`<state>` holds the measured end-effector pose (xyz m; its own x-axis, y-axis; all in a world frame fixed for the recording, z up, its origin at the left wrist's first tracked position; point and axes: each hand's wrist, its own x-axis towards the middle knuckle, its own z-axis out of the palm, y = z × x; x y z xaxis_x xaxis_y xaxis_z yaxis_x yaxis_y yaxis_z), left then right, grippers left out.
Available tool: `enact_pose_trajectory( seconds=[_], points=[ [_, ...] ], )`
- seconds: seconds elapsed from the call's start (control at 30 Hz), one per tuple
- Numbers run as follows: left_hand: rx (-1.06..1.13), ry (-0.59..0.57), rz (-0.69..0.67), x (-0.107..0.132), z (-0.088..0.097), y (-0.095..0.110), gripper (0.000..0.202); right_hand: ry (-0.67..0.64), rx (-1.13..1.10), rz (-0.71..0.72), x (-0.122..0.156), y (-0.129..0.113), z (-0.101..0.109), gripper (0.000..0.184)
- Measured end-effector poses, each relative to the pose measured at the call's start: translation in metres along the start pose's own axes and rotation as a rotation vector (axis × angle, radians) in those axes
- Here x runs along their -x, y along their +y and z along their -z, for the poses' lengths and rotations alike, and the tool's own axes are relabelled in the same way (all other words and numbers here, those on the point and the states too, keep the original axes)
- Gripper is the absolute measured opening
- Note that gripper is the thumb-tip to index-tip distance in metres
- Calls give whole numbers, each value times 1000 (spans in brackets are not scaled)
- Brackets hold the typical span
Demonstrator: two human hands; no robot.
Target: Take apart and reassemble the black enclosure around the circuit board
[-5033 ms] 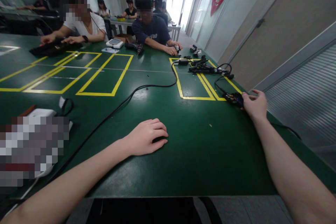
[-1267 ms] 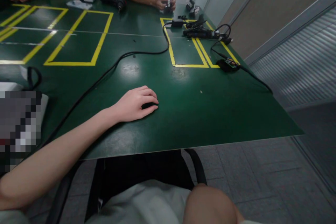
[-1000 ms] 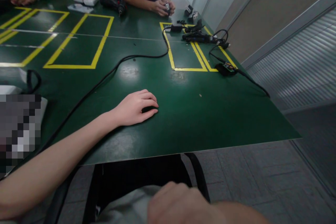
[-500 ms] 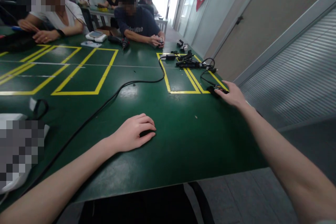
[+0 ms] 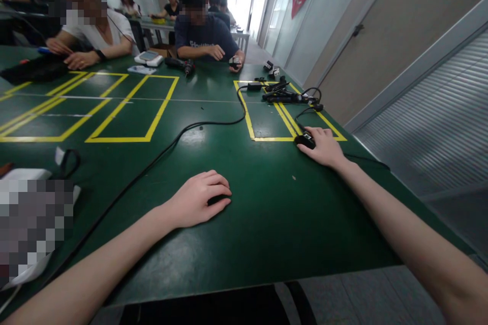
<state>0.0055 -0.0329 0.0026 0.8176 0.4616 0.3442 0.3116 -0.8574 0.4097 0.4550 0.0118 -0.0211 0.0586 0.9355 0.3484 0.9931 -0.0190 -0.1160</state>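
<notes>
My left hand (image 5: 202,198) rests on the green table (image 5: 263,233), its fingers loosely bent and the thumb apart from them. Only a dark shadowed gap shows between thumb and fingers. Farther off to the right, my right hand (image 5: 324,146) grips a small black device (image 5: 306,140) with pale markings, low over the yellow tape line. The palm and fingers partly cover it, so its exact kind is unclear. A thin cable runs up from near it toward a pile of black cables and parts (image 5: 284,95).
A long black cable (image 5: 168,147) crosses the table from the lower left to the pile. A power drill (image 5: 183,65) lies at the far side, near a white device (image 5: 149,58). Two co-workers sit opposite; one holds a small part (image 5: 235,63). Yellow tape (image 5: 118,140) marks rectangles.
My right hand has moved left and slightly nearer with the black device, away from the table's right edge. My left hand stays in place. The co-worker opposite has parted their hands.
</notes>
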Motion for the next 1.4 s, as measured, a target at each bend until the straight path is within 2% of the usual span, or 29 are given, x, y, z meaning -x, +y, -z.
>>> enact_pose_trajectory(
  seconds=[0.1, 0.2, 0.37, 0.43, 0.5, 0.63, 0.67, 0.73, 0.8, 0.9, 1.03, 1.17, 1.33, 1.4],
  points=[
    [-2, 2, 4, -1, 0, 0, 17, -12, -106, 174, 8, -43, -2, 65],
    [-23, 25, 15, -1, 0, -3, 18, -23, -230, 407, 19, -94, -2, 65],
    [-55, 171, 59, -1, 6, -8, 30, -157, -470, 806, 46, -180, 5, 78],
    [-32, 173, 53, 0, 11, -9, 30, -204, -524, 947, 56, -203, 8, 78],
    [4, 132, 48, 0, 15, -9, 31, -233, -564, 1015, 62, -216, 10, 77],
    [24, 66, 93, 1, 15, -7, 49, -240, -750, 1007, 63, -210, 17, 81],
    [24, 51, 108, 1, 14, -7, 53, -226, -793, 982, 62, -205, 20, 75],
    [24, 22, 132, 1, 11, -6, 55, -181, -802, 897, 60, -193, 25, 51],
    [19, 10, 138, 1, 8, -5, 50, -154, -724, 797, 59, -182, 27, 29],
    [14, 7, 126, 0, 6, -5, 39, -176, -627, 724, 58, -173, 23, 12],
    [-22, 14, 149, 0, 4, -5, 39, -130, -665, 663, 62, -174, 18, 14],
    [-81, 42, 186, 1, 2, -6, 48, -90, -731, 598, 69, -179, 24, 14],
    [-192, 60, 226, 3, 1, -5, 44, -87, -749, 630, 72, -183, 27, 13],
    [-227, 64, 243, 3, 2, -6, 48, -114, -725, 620, 72, -183, 23, 12]
  ],
)
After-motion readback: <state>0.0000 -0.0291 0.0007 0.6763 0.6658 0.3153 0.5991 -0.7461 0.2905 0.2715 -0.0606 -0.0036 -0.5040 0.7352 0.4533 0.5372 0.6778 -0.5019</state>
